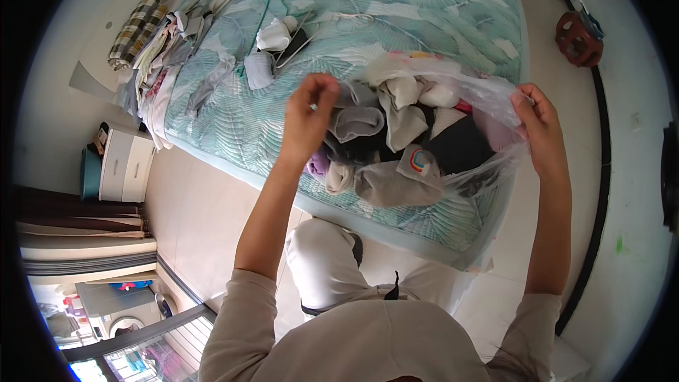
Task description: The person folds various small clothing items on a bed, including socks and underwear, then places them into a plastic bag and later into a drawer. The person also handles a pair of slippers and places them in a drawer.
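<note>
A heap of rolled and loose socks lies near the bed's front corner, partly inside a clear plastic bag (488, 92). My right hand (541, 124) is closed on the bag's edge at the right of the heap. My left hand (309, 117) is raised at the heap's left side with its fingers pinched together; what is in them, if anything, is hidden. Closest to it are a rolled grey sock (359, 124) and a purple sock (317, 163). A grey-brown sock with a rainbow patch (399, 182) lies at the front, beside a black one (461, 145).
On the leaf-patterned bedspread (424, 7) are hangers with a white sock bundle (274, 35) and a grey one (259, 71). Folded clothes (159, 64) line the left edge. A white drawer cabinet (126, 166) stands at left; a brown-red basket-like object (578, 39) is at right.
</note>
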